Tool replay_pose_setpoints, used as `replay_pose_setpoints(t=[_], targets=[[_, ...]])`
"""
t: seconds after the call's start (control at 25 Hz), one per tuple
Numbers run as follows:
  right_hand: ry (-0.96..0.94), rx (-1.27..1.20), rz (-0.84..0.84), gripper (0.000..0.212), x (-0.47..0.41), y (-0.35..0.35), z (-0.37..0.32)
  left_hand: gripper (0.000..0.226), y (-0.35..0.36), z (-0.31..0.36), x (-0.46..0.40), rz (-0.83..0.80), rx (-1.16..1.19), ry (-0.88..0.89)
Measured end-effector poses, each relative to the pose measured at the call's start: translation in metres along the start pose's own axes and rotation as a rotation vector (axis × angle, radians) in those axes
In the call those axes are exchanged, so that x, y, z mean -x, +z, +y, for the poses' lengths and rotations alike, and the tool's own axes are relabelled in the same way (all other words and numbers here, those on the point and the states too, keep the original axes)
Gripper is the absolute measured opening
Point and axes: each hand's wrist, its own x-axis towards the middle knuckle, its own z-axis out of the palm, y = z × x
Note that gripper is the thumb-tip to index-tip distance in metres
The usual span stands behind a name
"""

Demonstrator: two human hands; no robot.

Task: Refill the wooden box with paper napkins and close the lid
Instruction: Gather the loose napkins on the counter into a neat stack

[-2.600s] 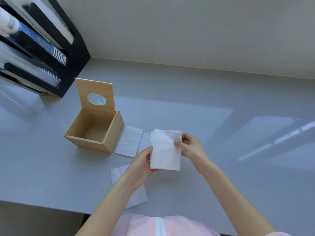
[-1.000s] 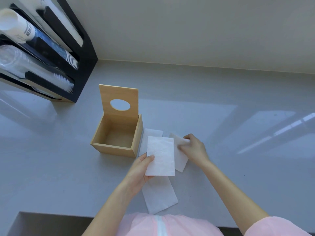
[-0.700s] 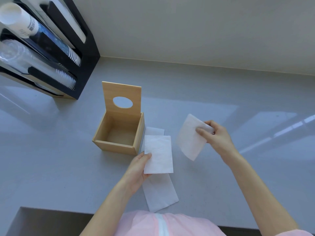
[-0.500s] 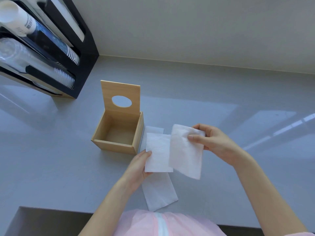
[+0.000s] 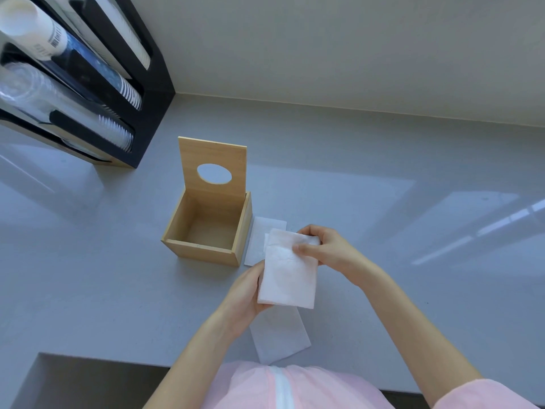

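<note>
The wooden box stands on the grey counter, empty inside, with its lid upright and an oval hole in it. Just right of the box I hold a small stack of white paper napkins above the counter. My left hand grips the stack's lower left edge and my right hand pinches its top edge. One napkin lies flat next to the box's right wall. Another napkin lies near the counter's front edge, under my left hand.
A black rack with stacks of cups and a white bottle stands at the back left by the wall. The counter's front edge runs along the bottom, with a drop at the lower left.
My right hand picked up a napkin from the counter, lifted it and laid it on top of the napkin in my left hand. Both hands now hold the stack together.
</note>
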Motion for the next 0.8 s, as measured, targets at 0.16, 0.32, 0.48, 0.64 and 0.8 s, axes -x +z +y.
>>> replay_pose_setpoints(t=[0.16, 0.32, 0.48, 0.64, 0.8], targets=[[0.009, 0.042, 0.023, 0.019, -0.006, 0.001, 0.000, 0.030, 0.001, 0.000, -0.001, 0.032, 0.044, -0.018], [0.006, 0.088, 0.037, 0.021, -0.009, 0.004, 0.001, 0.035, -0.001, -0.002, -0.003, 0.034, 0.069, -0.034], [-0.003, 0.098, 0.018, 0.017, -0.011, 0.006, 0.002, 0.027, -0.004, -0.003, -0.003, 0.051, 0.027, -0.010], [0.014, 0.087, 0.022, 0.007, -0.018, 0.006, 0.002, 0.023, -0.007, -0.005, -0.001, 0.093, -0.008, -0.008], [0.009, 0.152, 0.247, 0.016, -0.040, 0.009, 0.000, 0.023, -0.015, -0.007, 0.003, 0.136, 0.003, -0.027]])
